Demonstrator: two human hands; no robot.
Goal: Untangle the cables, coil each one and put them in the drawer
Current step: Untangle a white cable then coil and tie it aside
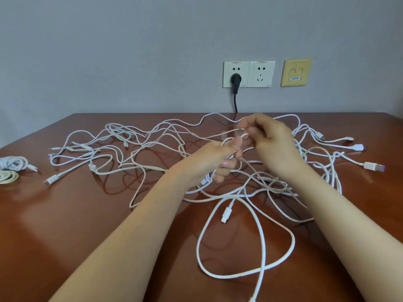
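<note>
Several white cables (139, 147) lie tangled across a red-brown table (65, 214). My left hand (214, 159) is raised over the middle of the tangle and grips a small bundle of white cable loops in its fist. My right hand (269, 138), just to the right, pinches a strand of that same cable between thumb and fingers above the left fist. From the bundle a long white loop (259, 227) hangs down toward the near edge, with a connector (225, 214) inside it. No drawer is in view.
A coiled white cable (13, 163) and a coiled cream one (7, 177) lie at the table's far left edge. USB plugs (370, 166) stick out at the right. On the wall behind are sockets (248, 74) with a black plug (235, 80) and cord.
</note>
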